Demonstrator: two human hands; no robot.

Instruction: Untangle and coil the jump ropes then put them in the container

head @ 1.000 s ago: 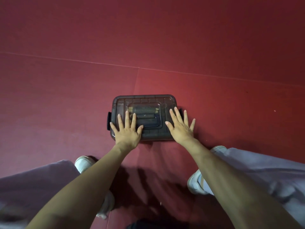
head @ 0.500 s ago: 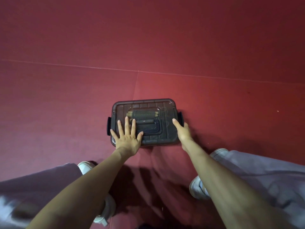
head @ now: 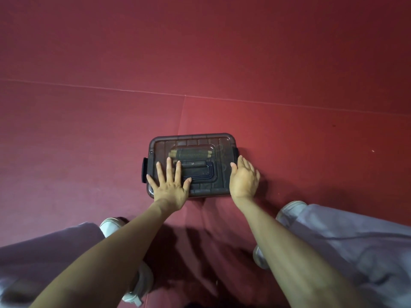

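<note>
At the lower left a pale trouser leg (head: 44, 252) and a white shoe (head: 110, 225) stand on the red floor (head: 289, 85). The left hand (head: 170, 187) lies flat on the near left part of the lid (head: 220, 176), fingers spread wide and straight, holding nothing. The container (head: 195, 137) sits on the floor just ahead of the person, lid on, with a dark latch (head: 145, 170) on its left end. Through the smoky lid the coiled ropes (head: 191, 154) show inside, in the far half. The right hand (head: 244, 178) rests against the container's right edge, thumb on the lid, fingers together and nearly straight beside the right latch (head: 235, 152). Farther right are the other shoe (head: 291, 207) and leg.
</note>
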